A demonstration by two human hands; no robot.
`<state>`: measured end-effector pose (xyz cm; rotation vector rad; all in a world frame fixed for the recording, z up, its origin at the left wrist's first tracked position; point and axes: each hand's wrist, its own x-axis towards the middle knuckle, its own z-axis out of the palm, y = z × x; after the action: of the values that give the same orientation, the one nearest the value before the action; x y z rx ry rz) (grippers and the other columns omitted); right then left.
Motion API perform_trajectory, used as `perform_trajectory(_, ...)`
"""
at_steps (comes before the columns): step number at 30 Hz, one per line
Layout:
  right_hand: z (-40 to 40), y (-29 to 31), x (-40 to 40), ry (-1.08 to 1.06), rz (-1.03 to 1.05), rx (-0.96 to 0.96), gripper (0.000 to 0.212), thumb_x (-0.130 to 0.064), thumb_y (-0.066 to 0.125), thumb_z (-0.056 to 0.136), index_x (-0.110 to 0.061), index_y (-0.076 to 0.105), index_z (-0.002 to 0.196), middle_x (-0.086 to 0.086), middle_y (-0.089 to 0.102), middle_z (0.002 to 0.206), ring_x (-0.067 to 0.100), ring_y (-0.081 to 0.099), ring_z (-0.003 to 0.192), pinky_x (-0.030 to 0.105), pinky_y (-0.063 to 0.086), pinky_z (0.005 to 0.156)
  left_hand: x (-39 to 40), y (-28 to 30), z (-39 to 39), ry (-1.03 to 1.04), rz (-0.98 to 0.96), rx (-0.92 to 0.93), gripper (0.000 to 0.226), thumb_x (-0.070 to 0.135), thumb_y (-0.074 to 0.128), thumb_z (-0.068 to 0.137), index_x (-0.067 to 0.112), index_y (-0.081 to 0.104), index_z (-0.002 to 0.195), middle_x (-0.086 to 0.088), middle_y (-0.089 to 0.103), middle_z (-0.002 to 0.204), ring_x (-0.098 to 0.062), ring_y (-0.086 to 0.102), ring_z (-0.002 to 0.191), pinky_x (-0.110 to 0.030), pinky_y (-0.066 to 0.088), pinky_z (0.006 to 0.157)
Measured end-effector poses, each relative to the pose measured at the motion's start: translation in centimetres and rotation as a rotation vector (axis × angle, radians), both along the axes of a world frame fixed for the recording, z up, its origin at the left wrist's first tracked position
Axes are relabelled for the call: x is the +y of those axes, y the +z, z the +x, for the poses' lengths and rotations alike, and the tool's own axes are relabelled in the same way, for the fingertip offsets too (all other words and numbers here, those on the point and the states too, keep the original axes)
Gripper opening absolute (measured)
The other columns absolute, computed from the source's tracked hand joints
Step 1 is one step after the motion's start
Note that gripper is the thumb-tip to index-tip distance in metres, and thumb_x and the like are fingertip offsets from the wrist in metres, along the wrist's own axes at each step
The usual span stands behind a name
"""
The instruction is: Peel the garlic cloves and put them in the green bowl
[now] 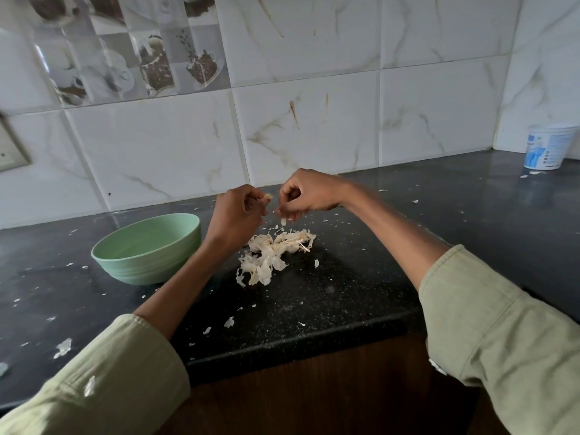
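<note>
From the head camera, the left hand (233, 211) pinches a garlic clove (267, 198) above the dark counter (361, 277), and the right hand (309, 194), just beside it, pinches a scrap of skin (283, 221). A pile of peels (273, 254) lies under the hands, with the green bowl (147, 249) just left of it.

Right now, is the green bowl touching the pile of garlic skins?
Apart. The head view shows bare dark counter and the left forearm between the green bowl and the pile of garlic skins.

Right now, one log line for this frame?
step: peeling | left hand: holds clove | right hand: pinches skin | bowl: left of peels
</note>
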<state>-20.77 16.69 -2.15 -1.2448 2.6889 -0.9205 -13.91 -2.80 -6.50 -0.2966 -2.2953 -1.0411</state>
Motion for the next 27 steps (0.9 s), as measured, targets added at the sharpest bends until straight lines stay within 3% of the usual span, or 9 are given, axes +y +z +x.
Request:
perform_trajectory(3,0.23,0.11,-0.02,0.009,0.035,-0.020,0.013,-0.016,0.082,0.088,-0.005,0.076,0.088,0.005,0.077,0.080,0.010,0.072,0.071,0.023,0.057,0.069,0.04,-0.03,-0.02,0.001,0.001,-0.004,0.010,0.021,0.068,0.103,0.013,0.073,0.100,0.001,0.075,0.079,-0.016,0.072,0.067,-0.015,0.050,0.056)
perform_trajectory(6,0.32,0.09,-0.07,-0.020,0.038,-0.029,0.027,-0.018,0.090,0.078,-0.010,0.066,0.086,-0.003,0.069,0.071,0.007,0.064,0.060,0.017,0.047,0.056,0.06,-0.07,-0.05,0.005,-0.009,-0.004,0.009,0.021,0.069,0.102,0.014,0.074,0.099,0.000,0.076,0.079,-0.010,0.070,0.064,-0.013,0.048,0.055)
perform_trajectory(9,0.10,0.00,0.04,-0.036,-0.019,-0.005,0.033,-0.017,0.091,0.077,-0.008,0.062,0.090,0.003,0.070,0.074,0.010,0.064,0.060,0.022,0.049,0.057,0.12,-0.07,-0.10,0.010,-0.010,-0.006,0.009,0.022,0.069,0.102,0.014,0.074,0.098,0.000,0.075,0.078,-0.005,0.068,0.061,-0.012,0.048,0.054)
perform_trajectory(13,0.12,0.11,-0.05,-0.030,-0.068,0.002,0.038,-0.030,0.091,0.078,-0.006,0.068,0.098,0.008,0.074,0.082,0.011,0.068,0.064,0.027,0.054,0.063,0.13,-0.05,-0.08,0.037,-0.031,-0.007,0.010,0.022,0.068,0.102,0.015,0.074,0.098,0.002,0.076,0.077,-0.012,0.071,0.066,-0.022,0.052,0.058)
perform_trajectory(16,-0.03,0.01,-0.11,-0.027,-0.042,0.005,0.030,-0.037,0.081,0.088,-0.010,0.071,0.093,0.007,0.078,0.085,0.011,0.072,0.069,0.025,0.057,0.065,-0.01,-0.08,-0.23,0.062,-0.039,-0.012,0.011,0.024,0.067,0.102,0.017,0.074,0.096,0.005,0.075,0.075,-0.015,0.072,0.066,-0.029,0.054,0.059)
perform_trajectory(21,-0.18,-0.05,0.16,-0.003,0.003,0.006,0.016,-0.023,0.086,0.085,-0.012,0.075,0.087,0.004,0.078,0.082,0.012,0.073,0.074,0.027,0.057,0.071,-0.34,-0.14,-0.52,0.099,-0.040,-0.019,0.014,0.036,0.068,0.101,0.026,0.071,0.091,0.009,0.075,0.074,-0.013,0.073,0.067,-0.038,0.061,0.069)
perform_trajectory(24,-0.08,0.02,0.22,0.001,0.002,0.033,0.024,-0.013,0.091,0.076,-0.010,0.068,0.083,0.002,0.073,0.078,0.010,0.066,0.068,0.025,0.052,0.065,-0.31,-0.19,-0.53,0.104,-0.048,-0.024,0.016,0.037,0.068,0.101,0.026,0.071,0.090,0.009,0.075,0.075,-0.013,0.073,0.069,-0.039,0.061,0.070)
perform_trajectory(27,0.03,0.14,0.36,0.001,-0.027,0.034,0.034,-0.017,0.094,0.073,-0.012,0.062,0.083,-0.001,0.065,0.074,0.007,0.058,0.061,0.021,0.046,0.058,-0.27,-0.18,-0.49,0.103,-0.046,-0.034,0.016,0.036,0.068,0.101,0.025,0.071,0.090,0.008,0.075,0.074,-0.013,0.072,0.067,-0.040,0.062,0.068)
